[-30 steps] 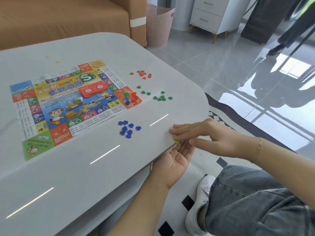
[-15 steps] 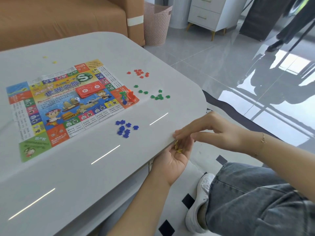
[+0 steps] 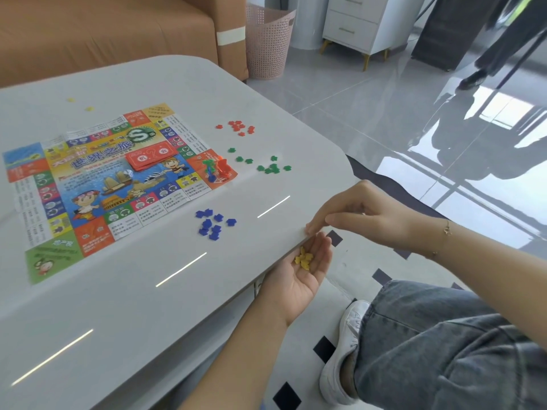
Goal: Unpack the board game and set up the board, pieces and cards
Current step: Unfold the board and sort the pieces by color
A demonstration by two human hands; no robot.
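Your left hand (image 3: 299, 276) cupped palm-up just below table (image 3: 177, 291) edge, cradling small heap of yellow pieces (image 3: 303, 258). Your right hand (image 3: 364, 214) above it, fingers loosely bent, fingertips (image 3: 309, 230) at table edge, nothing visibly pinched. Board (image 3: 103, 184) flat on table, red cards (image 3: 149, 156) on its middle. Blue pieces (image 3: 213, 223) just beside board; green pieces (image 3: 268, 165) and red pieces (image 3: 238, 127) further right

Paper game board (image 3: 112, 184) lies flat on table, red cards (image 3: 148, 157) on its centre. Blue pieces (image 3: 213, 223), green pieces (image 3: 268, 166), red pieces (image 3: 239, 127) clustered beside it. Yellow pieces (image 3: 303, 258) in cupped palm.
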